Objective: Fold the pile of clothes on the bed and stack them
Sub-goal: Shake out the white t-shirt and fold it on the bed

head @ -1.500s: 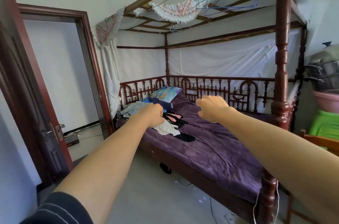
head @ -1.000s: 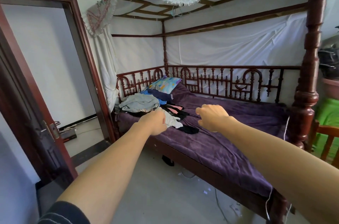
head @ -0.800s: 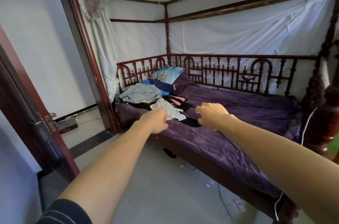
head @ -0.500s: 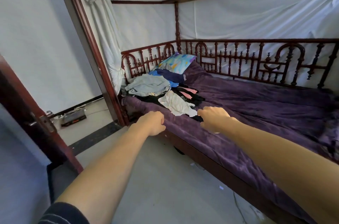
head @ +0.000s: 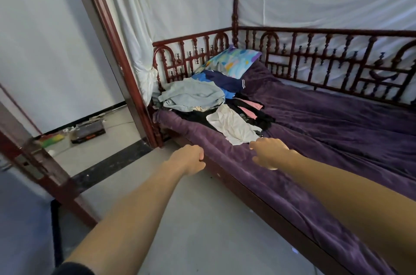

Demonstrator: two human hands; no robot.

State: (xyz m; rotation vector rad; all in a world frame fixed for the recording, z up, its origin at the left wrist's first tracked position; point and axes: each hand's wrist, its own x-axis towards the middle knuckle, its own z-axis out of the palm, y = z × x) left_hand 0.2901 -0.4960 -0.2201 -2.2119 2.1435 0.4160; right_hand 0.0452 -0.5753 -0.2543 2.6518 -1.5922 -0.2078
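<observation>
A loose pile of clothes (head: 216, 105) lies at the head end of the bed (head: 337, 130), on its purple cover. A pale blue-grey garment (head: 193, 96) is on top at the left, a white garment (head: 234, 123) spreads toward me, and black, pink and navy pieces lie under and behind them. My left hand (head: 189, 159) is a loose fist over the floor, just off the bed's near edge. My right hand (head: 267, 153) hovers over the cover, fingers curled, its knuckles next to the white garment's near corner. Neither hand holds anything.
A colourful pillow (head: 231, 60) leans against the carved red wooden rail (head: 315, 54). A bedpost and door frame (head: 126, 63) stand left of the pile. An open dark door (head: 38, 162) is at my left. Grey floor (head: 180, 218) runs along the bed's side.
I have come closer to the bed and my view has tipped down. Both hands stayed curled and now reach the bed's near edge; my right hand is beside the white garment.
</observation>
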